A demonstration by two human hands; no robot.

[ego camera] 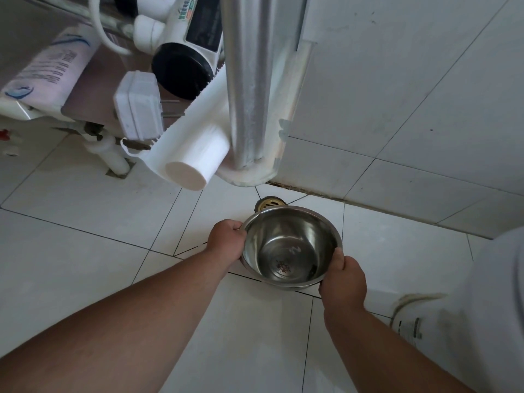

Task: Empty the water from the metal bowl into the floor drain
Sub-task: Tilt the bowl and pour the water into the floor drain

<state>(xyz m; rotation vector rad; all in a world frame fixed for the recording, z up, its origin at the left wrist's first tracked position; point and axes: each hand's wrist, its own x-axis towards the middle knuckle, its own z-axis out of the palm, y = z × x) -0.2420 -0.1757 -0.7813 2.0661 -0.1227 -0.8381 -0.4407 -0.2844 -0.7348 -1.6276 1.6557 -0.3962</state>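
Both forearms fill the lower frame, running up from the bottom edge toward the metal bowl (290, 248), which I am holding above the floor (85, 205) with two hands. Left hand (226, 239) has its grip closed on the bowl's left rim; right hand (344, 279) is closed on the near right rim. One bowl only, its inside shiny; I cannot tell how much water it holds.

White square tiles with dark grout lines cover the floor, and the same pale tile goes up the wall (411, 95) on the right. A dark, stained seam marks where the floor meets that wall. One brass floor drain (267, 202) sits close to that seam, and the bowl's far rim overlaps its near edge in my view.

Beyond the drain stands one metal post (249, 80) on a white base, with one white roll (195, 154) jutting out beside it. Further left hang a white plug (139, 106) and a black-capped white appliance (184, 63).

Open tile lies to the left and below the bowl. At the lower right edge of the floor sits one white container (467, 321), near my right forearm.
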